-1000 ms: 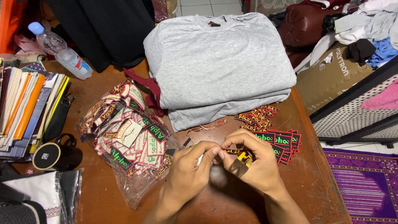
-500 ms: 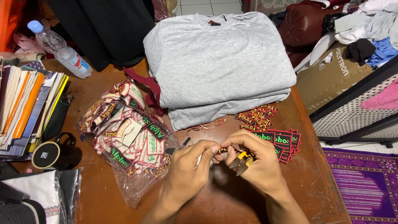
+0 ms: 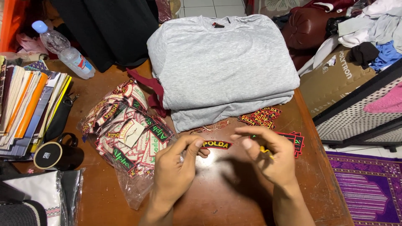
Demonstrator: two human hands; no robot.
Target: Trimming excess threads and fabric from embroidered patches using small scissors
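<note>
Head view, items listed from the left edge of the brown wooden table (image 3: 209,196) to its right edge:

- Left edge: a row of upright books and folders with orange, white and yellow spines (image 3: 25,106); a clear plastic water bottle with a blue cap (image 3: 63,50) lies near the far left corner.
- Near left edge: a black mug with a pale rim (image 3: 56,154), just beside a dark pouch.
- Left of centre: a clear plastic bag packed with embroidered patches in red, green and cream (image 3: 125,134), lying flat and touched by a dark red strip of cloth at its far side.
- Centre, near edge: left hand (image 3: 176,171), fingers curled, thumb and forefinger pinched on the left end of a small curved black patch with red border and yellow letters (image 3: 215,145); the patch is held just above the table between the two hands.
- Centre, far edge: a stack of folded grey T-shirts (image 3: 222,67).
- Right of centre: right hand (image 3: 272,157), half open, fingertips close to the right end of the curved patch but not gripping it; a small yellow object shows under the fingers, kind not discernible.
- Toward the right edge: a loose pile of small black, red and yellow patches (image 3: 261,117), and flat black patches with green letters (image 3: 297,142) partly behind the right hand.
</note>
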